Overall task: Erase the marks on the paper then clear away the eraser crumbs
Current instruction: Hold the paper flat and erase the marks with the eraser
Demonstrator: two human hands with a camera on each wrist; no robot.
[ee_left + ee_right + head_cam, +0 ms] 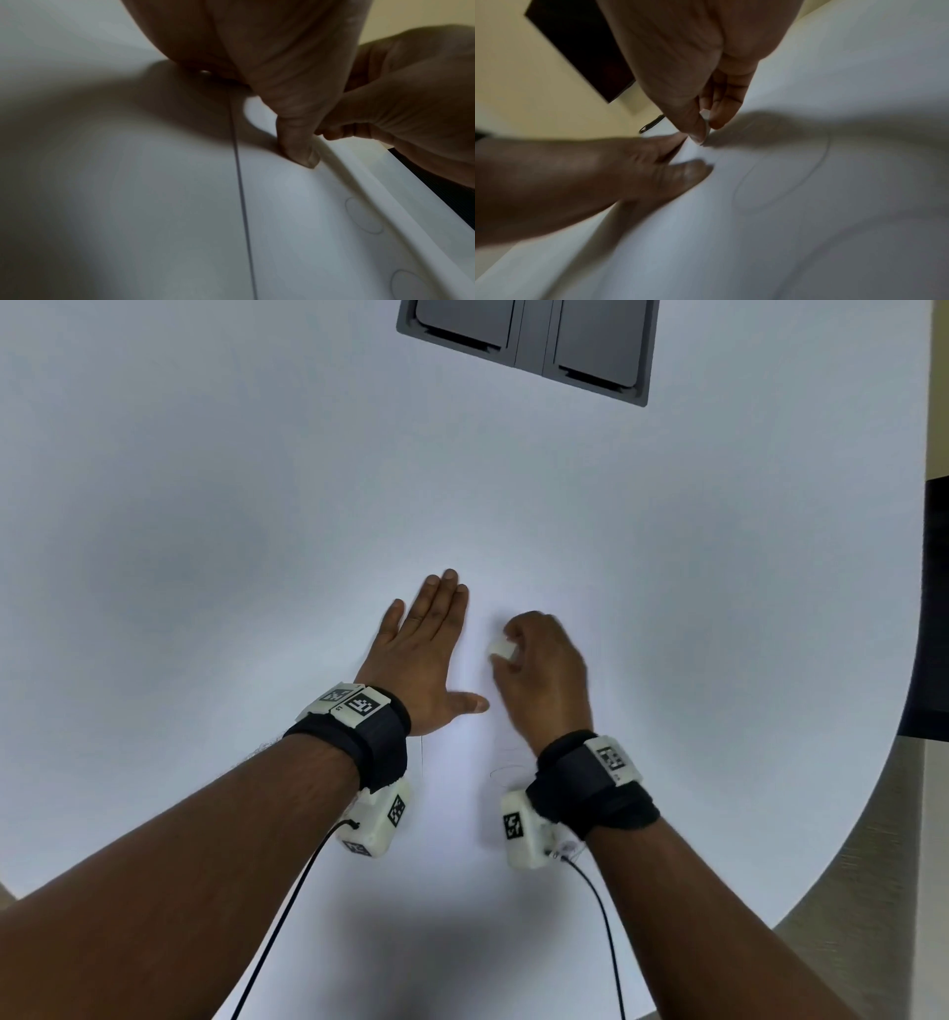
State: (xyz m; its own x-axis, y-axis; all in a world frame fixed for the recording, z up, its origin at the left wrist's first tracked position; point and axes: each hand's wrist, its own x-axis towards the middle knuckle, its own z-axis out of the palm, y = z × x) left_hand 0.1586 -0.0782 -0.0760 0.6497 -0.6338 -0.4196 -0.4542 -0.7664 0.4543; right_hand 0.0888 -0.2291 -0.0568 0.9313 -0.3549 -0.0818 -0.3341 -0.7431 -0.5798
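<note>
A white sheet of paper [462, 814] lies on the white table, hard to tell apart from it. My left hand [429, 649] lies flat on the sheet with fingers straight and thumb spread, pressing it down. Just right of it, my right hand [539, 665] pinches a small white eraser [502, 649] between thumb and fingers, its tip on the paper. Faint pencil circles [506, 770] show near my right wrist; in the right wrist view one pencil circle [782, 172] sits right of the eraser [706, 119]. In the left wrist view my left thumb [300, 146] presses the paper [295, 223].
A dark grey recessed panel [524, 341] with two lids sits in the table at the far side. The round table edge [847, 839] curves along the right. Wrist camera cables [287, 916] trail toward me.
</note>
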